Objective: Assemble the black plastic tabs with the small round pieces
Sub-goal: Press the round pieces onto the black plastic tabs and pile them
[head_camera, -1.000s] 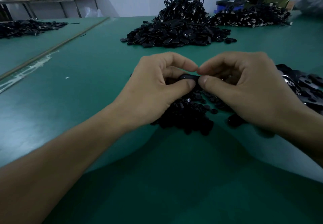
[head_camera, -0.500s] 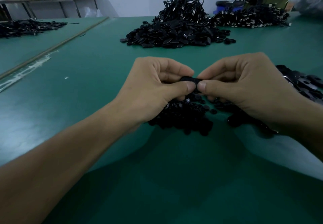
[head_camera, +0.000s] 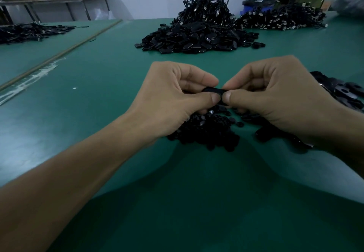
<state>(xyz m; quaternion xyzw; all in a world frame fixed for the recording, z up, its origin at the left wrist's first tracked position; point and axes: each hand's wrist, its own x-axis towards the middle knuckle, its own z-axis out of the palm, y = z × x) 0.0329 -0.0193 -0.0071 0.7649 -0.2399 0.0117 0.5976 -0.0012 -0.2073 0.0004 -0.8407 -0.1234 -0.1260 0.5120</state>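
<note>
We pinch one tab between both thumbs and curled forefingers; left hand and right hand meet above the round pieces; a pale mark there is unreadable.

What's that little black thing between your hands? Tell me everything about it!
It is a small black tab, seemingly plastic, with a rounded edge. Only a strip shows; fingers hide the rest. The left hand and right hand pinch it from either side, roughly level, above a pile of small round pieces on the green table.
</note>
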